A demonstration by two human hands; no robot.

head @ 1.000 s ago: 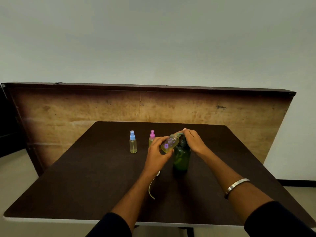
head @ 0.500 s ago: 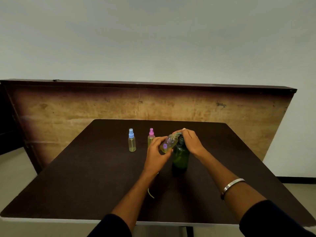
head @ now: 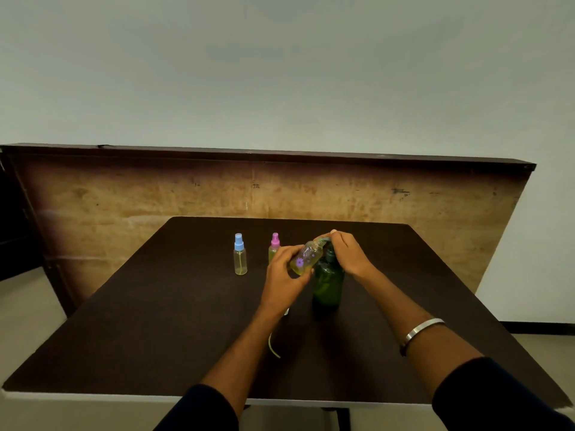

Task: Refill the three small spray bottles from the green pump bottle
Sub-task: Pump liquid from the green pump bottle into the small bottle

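Dark brown counter stood before worn wooden panel with dark top edge. Plain pale wall rose behind. Light floor showed left. Lighting was dim.

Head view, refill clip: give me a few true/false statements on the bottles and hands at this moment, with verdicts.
1. The left hand holds a tilted small bottle with purple flowers. True.
2. The right hand rests flat on the table. False: it is on top of the green pump bottle.
3. The blue-capped spray bottle lies on its side. False: it stands upright.
4. The pink-capped spray bottle stands right of the blue-capped one. True.
5. A bracelet is on the right wrist. True.
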